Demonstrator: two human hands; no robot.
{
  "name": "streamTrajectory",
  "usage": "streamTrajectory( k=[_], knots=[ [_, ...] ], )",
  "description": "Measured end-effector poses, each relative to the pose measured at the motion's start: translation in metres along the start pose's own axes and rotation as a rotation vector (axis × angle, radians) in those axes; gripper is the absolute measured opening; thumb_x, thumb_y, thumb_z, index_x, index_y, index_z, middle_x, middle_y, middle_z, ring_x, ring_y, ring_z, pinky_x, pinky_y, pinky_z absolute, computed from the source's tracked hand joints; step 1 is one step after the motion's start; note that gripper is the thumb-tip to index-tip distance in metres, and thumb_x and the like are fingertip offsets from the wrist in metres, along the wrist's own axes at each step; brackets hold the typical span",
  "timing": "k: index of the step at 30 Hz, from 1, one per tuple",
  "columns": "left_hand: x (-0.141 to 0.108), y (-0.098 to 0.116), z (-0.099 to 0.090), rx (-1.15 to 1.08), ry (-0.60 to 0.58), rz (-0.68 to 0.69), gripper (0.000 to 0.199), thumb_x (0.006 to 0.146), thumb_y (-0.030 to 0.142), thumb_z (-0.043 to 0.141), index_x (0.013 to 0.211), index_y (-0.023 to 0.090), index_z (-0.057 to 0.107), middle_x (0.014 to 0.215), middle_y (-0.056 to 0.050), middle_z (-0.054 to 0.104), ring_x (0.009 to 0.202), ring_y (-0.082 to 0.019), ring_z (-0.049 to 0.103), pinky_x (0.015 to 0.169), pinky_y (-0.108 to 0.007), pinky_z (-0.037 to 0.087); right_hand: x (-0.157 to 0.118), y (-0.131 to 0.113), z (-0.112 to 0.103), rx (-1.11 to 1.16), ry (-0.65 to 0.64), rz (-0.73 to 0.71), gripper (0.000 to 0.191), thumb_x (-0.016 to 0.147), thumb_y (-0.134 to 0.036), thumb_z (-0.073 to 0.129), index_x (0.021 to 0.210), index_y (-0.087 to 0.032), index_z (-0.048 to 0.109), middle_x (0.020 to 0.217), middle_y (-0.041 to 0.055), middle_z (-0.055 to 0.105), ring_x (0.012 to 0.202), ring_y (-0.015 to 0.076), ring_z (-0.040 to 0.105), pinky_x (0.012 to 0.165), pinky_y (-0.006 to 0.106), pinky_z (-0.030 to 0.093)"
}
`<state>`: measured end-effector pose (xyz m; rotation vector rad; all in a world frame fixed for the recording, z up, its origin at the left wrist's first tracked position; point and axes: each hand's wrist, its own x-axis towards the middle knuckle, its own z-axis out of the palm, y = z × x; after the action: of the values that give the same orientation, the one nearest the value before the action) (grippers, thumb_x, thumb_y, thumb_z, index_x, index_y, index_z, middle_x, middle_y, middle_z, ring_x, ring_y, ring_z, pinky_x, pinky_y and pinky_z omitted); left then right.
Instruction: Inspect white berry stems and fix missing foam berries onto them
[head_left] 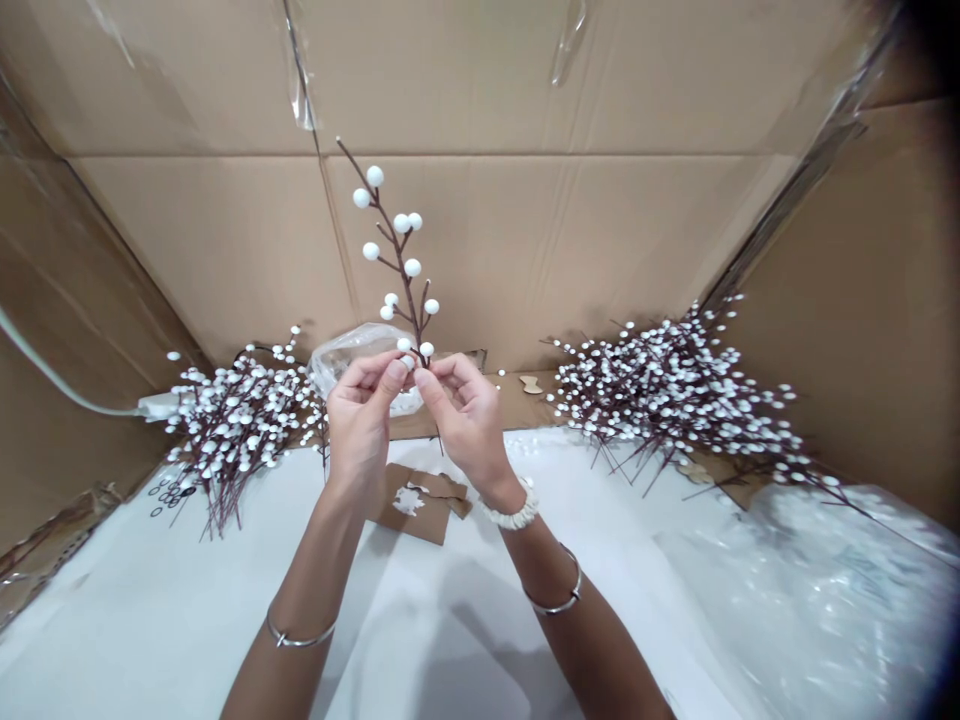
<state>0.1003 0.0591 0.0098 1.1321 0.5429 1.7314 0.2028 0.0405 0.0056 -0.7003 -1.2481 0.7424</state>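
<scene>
Held up in front of me is an artificial berry branch (405, 285), with a brown stem and white round berries on short twigs. My right hand (469, 415) pinches its lower stem between thumb and fingers. Close beside it, my left hand (364, 415) is closed in a pinch on a white berry (407, 362) at the branch's lower end. The branch stands nearly upright, its bare tip leaning left. Below the hands, a piece of brown cardboard (409, 525) with a white patch lies on the white table surface (225, 610).
A pile of berry branches (240, 420) lies at left, near small dark rings (169, 492). Another pile (667, 390) lies at right. A clear plastic bag (352, 350) sits behind my hands; plastic sheeting (832, 600) covers the right front. Cardboard walls (480, 230) enclose the table.
</scene>
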Motion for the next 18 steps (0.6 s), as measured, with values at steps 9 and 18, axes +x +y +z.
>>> streamTrajectory(
  k=[9,18],
  knots=[
    [0.001,0.02,-0.007,0.494,-0.327,-0.171,0.033,0.081,0.045,0.069,0.103,0.02,0.072,0.104,-0.007,0.073,0.097,-0.019,0.068,0.085,-0.028,0.052,0.014,0.006,-0.015,0.24,0.054,0.186,0.016,0.077,-0.037,0.073,0.082,-0.023,0.072,0.09,0.0011,0.074,0.088,0.0135,0.066,0.083,0.029,0.052],
    [-0.001,0.02,-0.007,0.782,-0.389,-0.145,0.022,0.084,0.038,0.064,0.084,0.018,0.073,0.075,-0.003,0.074,0.082,-0.019,0.069,0.081,-0.027,0.05,0.019,-0.004,-0.026,0.166,0.122,0.166,0.024,0.087,-0.038,0.057,0.09,-0.02,0.071,0.103,0.0052,0.074,0.106,0.0176,0.066,0.099,0.035,0.048]
  ],
)
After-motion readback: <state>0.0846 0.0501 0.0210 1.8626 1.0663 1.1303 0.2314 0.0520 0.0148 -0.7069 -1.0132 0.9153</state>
